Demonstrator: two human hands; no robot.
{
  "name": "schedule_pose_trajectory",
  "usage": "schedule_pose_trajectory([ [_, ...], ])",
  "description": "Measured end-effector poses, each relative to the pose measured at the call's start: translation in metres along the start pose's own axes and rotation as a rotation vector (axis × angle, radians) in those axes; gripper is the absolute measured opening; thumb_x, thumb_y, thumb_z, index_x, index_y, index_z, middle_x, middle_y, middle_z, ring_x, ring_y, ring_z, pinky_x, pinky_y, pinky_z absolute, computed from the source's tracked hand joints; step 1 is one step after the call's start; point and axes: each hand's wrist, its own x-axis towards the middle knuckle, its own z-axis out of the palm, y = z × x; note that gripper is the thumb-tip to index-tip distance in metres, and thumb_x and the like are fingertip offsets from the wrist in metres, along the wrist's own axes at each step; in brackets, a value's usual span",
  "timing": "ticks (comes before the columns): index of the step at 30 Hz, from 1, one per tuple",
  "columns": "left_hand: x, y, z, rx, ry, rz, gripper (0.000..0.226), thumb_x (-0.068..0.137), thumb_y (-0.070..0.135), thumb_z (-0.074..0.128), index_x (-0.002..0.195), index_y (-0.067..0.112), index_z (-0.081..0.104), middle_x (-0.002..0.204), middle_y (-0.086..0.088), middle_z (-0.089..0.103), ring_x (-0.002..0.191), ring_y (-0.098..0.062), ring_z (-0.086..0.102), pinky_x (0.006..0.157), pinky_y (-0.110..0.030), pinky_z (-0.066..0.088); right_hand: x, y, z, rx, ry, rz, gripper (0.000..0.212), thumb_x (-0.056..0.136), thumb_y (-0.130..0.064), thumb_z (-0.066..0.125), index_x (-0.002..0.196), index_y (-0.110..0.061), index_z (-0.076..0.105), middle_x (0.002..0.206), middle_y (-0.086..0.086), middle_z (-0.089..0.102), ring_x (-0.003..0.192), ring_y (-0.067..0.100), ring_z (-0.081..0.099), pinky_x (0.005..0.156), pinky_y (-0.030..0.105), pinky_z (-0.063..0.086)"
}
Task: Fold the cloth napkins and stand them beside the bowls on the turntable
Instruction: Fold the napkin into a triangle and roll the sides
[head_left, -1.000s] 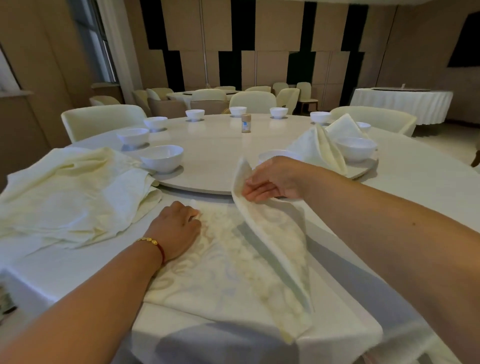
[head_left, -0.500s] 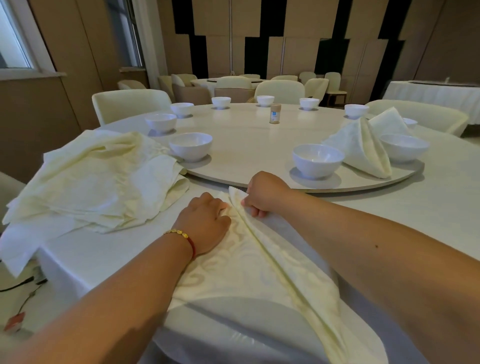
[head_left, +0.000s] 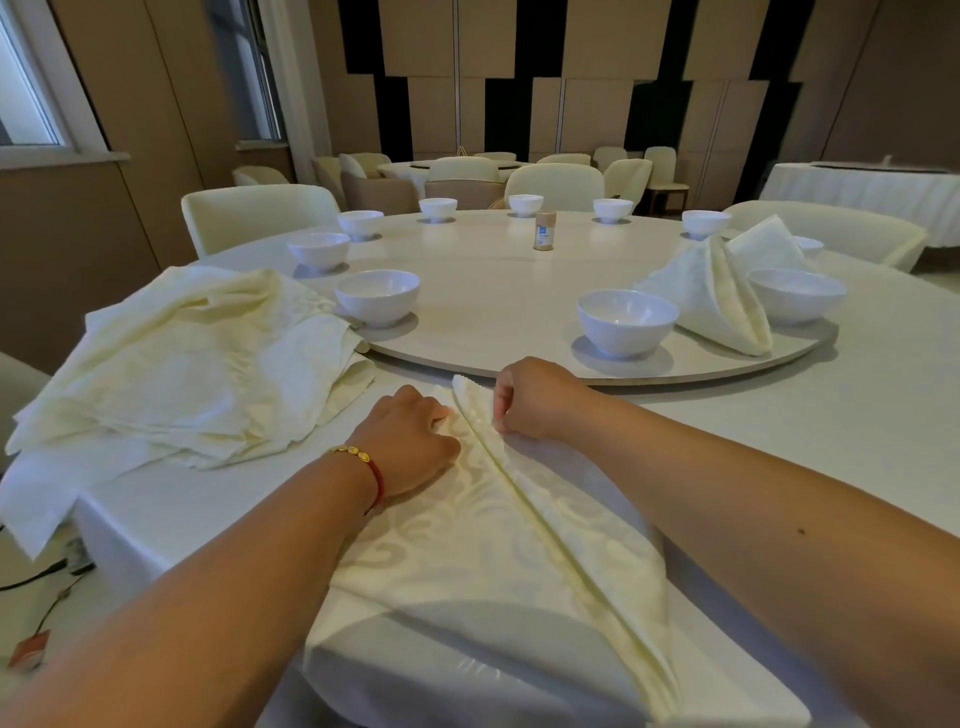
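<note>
A cream patterned napkin (head_left: 467, 551) lies on the table in front of me, its right side folded over to a centre crease. My left hand (head_left: 410, 447) rests knuckles-up on the napkin's left half near the top. My right hand (head_left: 530, 400) pinches the folded edge at the napkin's top corner. Beyond them is the round turntable (head_left: 493, 312) with several white bowls; the nearest bowl (head_left: 627, 322) stands just past my right hand. Two folded napkins (head_left: 711, 296) stand on the turntable at the right, between bowls.
A pile of unfolded cream napkins (head_left: 192, 364) lies at the left of the table, near another bowl (head_left: 376, 297). A small brown shaker (head_left: 544, 230) stands mid-turntable. Cream chairs ring the table. Cables lie on the floor at lower left.
My right hand brought the napkin's right flap down and over to the centre line, where it now lies flat. My left hand stayed on the napkin. The view shifted left.
</note>
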Motion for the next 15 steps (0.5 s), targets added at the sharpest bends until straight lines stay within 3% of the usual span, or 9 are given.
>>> schedule_pose_trajectory([
  [2, 0.001, 0.003, -0.008, 0.015, -0.054, -0.034, 0.035, 0.082, 0.026, 0.059, 0.116, 0.018, 0.057, 0.12, -0.002, 0.044, 0.116, -0.022, 0.043, 0.095, -0.036, 0.042, 0.001, 0.0, -0.001, -0.116, 0.002, 0.042, 0.023, 0.081, -0.029, 0.071, 0.094, -0.012, 0.064, 0.094, 0.004, 0.067, 0.089, 0.024, 0.063, 0.076, 0.034, 0.054],
  [4, 0.0, 0.008, -0.019, 0.094, -0.113, -0.112, 0.052, 0.082, 0.03, 0.062, 0.133, 0.026, 0.05, 0.132, -0.005, 0.042, 0.122, -0.026, 0.043, 0.093, -0.036, 0.046, -0.002, 0.0, -0.005, -0.23, 0.048, 0.077, 0.037, 0.078, -0.045, 0.073, 0.087, -0.014, 0.055, 0.087, 0.0, 0.059, 0.085, 0.023, 0.059, 0.065, 0.03, 0.046],
  [6, -0.004, 0.011, -0.029, 0.179, -0.15, -0.234, 0.064, 0.082, 0.047, 0.065, 0.137, 0.023, 0.043, 0.132, -0.009, 0.046, 0.116, -0.026, 0.05, 0.077, -0.031, 0.049, -0.006, 0.0, -0.008, -0.315, 0.081, 0.105, 0.046, 0.077, -0.054, 0.071, 0.089, -0.017, 0.047, 0.088, -0.001, 0.051, 0.086, 0.022, 0.051, 0.068, 0.031, 0.039],
  [9, -0.003, 0.015, -0.034, 0.185, -0.18, -0.315, 0.049, 0.08, 0.056, 0.066, 0.09, 0.008, 0.058, 0.086, -0.006, 0.06, 0.071, -0.018, 0.057, 0.059, -0.024, 0.044, -0.008, 0.001, -0.01, -0.315, 0.025, 0.134, 0.047, 0.079, -0.058, 0.067, 0.092, -0.017, 0.048, 0.088, -0.001, 0.053, 0.088, 0.022, 0.053, 0.074, 0.031, 0.041],
  [11, -0.002, 0.02, -0.034, 0.213, -0.176, -0.321, 0.048, 0.081, 0.056, 0.065, 0.082, 0.008, 0.056, 0.073, -0.004, 0.056, 0.06, -0.015, 0.052, 0.057, -0.024, 0.042, -0.009, 0.001, -0.011, -0.274, -0.031, 0.139, 0.046, 0.081, -0.056, 0.066, 0.094, -0.015, 0.053, 0.092, 0.001, 0.058, 0.093, 0.024, 0.059, 0.079, 0.032, 0.047],
  [13, -0.005, 0.024, -0.034, 0.24, -0.174, -0.322, 0.051, 0.083, 0.057, 0.062, 0.097, 0.007, 0.058, 0.081, -0.004, 0.058, 0.07, -0.016, 0.057, 0.066, -0.025, 0.045, -0.011, 0.001, -0.014, -0.22, -0.069, 0.125, 0.047, 0.084, -0.051, 0.066, 0.105, -0.011, 0.057, 0.099, 0.005, 0.061, 0.098, 0.025, 0.061, 0.083, 0.031, 0.047],
  [15, -0.008, 0.027, -0.036, 0.266, -0.18, -0.326, 0.058, 0.086, 0.058, 0.057, 0.114, 0.006, 0.057, 0.096, -0.005, 0.058, 0.093, -0.02, 0.061, 0.08, -0.028, 0.046, -0.012, 0.0, -0.017, -0.167, -0.103, 0.128, 0.052, 0.086, -0.047, 0.066, 0.116, -0.006, 0.057, 0.108, 0.007, 0.062, 0.102, 0.025, 0.06, 0.081, 0.029, 0.042],
])
